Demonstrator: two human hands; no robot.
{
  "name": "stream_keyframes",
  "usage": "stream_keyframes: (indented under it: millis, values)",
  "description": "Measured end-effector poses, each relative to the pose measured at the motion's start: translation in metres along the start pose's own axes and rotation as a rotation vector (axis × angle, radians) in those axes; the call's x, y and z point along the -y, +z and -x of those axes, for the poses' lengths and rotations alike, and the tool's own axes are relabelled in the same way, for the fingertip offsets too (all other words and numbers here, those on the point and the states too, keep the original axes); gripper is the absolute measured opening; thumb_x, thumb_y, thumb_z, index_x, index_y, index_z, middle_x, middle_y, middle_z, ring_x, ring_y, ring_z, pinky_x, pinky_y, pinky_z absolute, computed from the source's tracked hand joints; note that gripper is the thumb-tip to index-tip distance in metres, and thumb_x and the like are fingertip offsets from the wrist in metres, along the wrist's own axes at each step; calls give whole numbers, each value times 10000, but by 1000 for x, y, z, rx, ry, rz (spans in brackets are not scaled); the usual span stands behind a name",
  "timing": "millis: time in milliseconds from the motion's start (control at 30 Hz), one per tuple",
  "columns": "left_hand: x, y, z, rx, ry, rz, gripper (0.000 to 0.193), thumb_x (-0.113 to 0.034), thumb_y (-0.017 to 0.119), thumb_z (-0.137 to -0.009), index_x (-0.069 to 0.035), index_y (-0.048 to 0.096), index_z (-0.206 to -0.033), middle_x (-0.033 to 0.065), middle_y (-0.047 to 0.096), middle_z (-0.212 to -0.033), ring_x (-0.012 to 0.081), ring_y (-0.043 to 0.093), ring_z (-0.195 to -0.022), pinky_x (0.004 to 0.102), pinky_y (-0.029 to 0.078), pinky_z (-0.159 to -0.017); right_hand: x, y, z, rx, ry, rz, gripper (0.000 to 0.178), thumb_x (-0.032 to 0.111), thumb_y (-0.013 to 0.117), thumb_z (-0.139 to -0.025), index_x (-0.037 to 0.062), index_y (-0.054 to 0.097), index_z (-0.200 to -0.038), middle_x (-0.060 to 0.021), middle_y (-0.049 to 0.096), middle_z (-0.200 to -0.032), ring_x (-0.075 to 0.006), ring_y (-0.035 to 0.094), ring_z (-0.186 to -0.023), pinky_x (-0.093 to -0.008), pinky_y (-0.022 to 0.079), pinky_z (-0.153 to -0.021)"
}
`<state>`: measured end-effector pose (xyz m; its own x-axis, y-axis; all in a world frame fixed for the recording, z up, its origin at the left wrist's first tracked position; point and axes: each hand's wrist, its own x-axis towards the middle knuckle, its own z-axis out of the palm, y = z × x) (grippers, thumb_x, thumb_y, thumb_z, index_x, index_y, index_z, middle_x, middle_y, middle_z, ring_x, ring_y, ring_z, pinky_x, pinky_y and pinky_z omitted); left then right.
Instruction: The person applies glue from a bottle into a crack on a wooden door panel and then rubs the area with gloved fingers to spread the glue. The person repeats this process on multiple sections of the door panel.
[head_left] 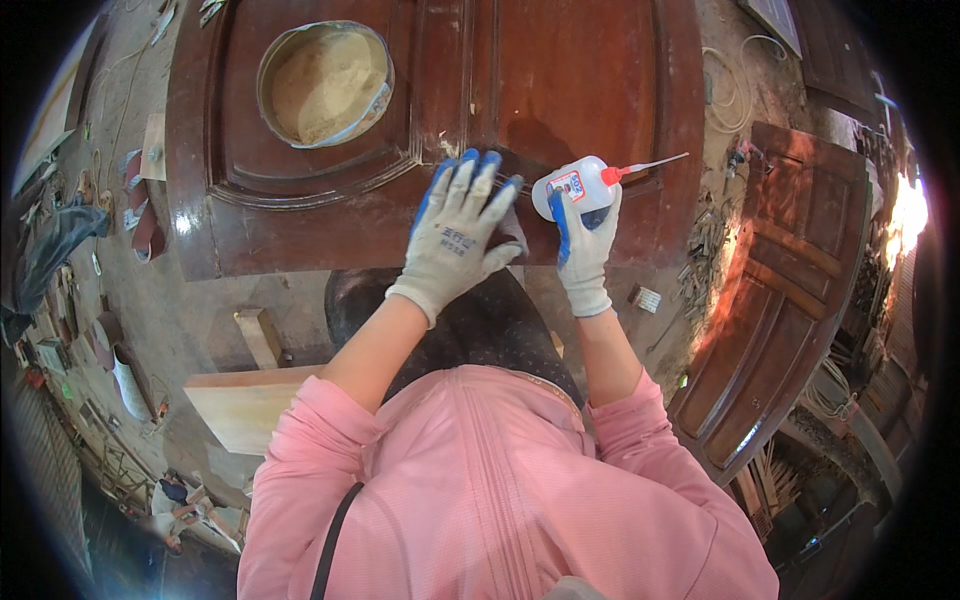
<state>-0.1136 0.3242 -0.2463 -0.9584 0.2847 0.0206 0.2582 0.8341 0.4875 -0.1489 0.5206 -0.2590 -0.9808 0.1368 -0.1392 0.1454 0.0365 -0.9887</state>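
My left hand (455,222), in a grey-white work glove with blue fingertips, lies with outstretched fingers near the front edge of a dark red-brown panelled wooden door (300,235). Something greyish shows between its thumb and forefinger, mostly hidden. A white glue bottle (570,187) with a red cap and a long thin nozzle is gripped in my gloved right hand (588,240). The bottle is tipped over above the door, its nozzle pointing right. On the door beyond my left hand, a scuffed pale spot (448,146) marks the moulding.
A round tin (327,84) of fine tan powder stands on the door at the far left. Another panelled door (775,300) leans at the right beside wood scraps. A pale board (245,405) lies left of my legs. Sanding belts (142,205) and a coiled hose (735,90) flank the door.
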Motion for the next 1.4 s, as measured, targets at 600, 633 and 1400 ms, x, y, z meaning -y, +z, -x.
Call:
stream_keyframes:
  millis: [600,633,1400]
  values:
    - [20,-5,23,3,-60,-18,806,-501,632,-957,-59,404,-1591,183,358,-1666,382,275,-1564,554,124,-1293,32,3,18,239,11,206,650,93,854,-826,37,513,-1377,-117,657,-1245,-186,635,-1144,-365,512,-1009]
    - [24,-9,22,7,-102,-30,802,-499,635,-955,-70,407,-1593,169,365,-1666,371,282,-1564,550,125,-1293,32,3,17,246,8,227,652,106,855,-823,36,516,-1376,-122,658,-1250,-193,636,-1146,-370,511,-1010]
    - [162,-37,92,-405,-869,-502,621,-433,422,-1087,-48,449,-1574,224,326,-1680,441,261,-1561,589,126,-1273,72,11,14,691,36,872,619,343,822,-835,43,578,-1318,-198,691,-1185,-387,673,-1098,-448,526,-939]
